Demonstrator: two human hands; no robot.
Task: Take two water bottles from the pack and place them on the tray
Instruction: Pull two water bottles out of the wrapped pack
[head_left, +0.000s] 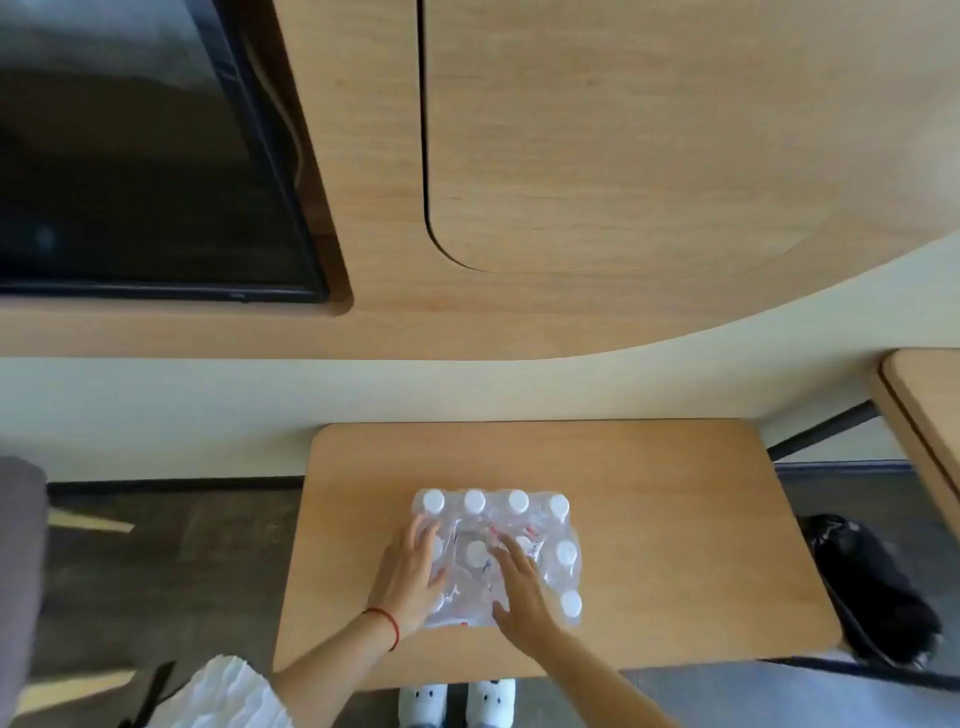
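A shrink-wrapped pack of water bottles (540, 519) with white caps stands in the middle of a low wooden table (675, 519). My left hand (410, 577) lies flat on the pack's left side, fingers spread over the plastic wrap. My right hand (519, 587) rests on the top of the pack near its middle, fingers apart and touching the wrap. Neither hand holds a bottle. No tray is in view.
A wood-panelled wall with a dark screen (140, 156) rises behind the table. Another wooden surface (930, 410) juts in at the right edge. A black bag (872, 582) lies on the floor right of the table. My white slippers (457, 701) show below the table's front edge.
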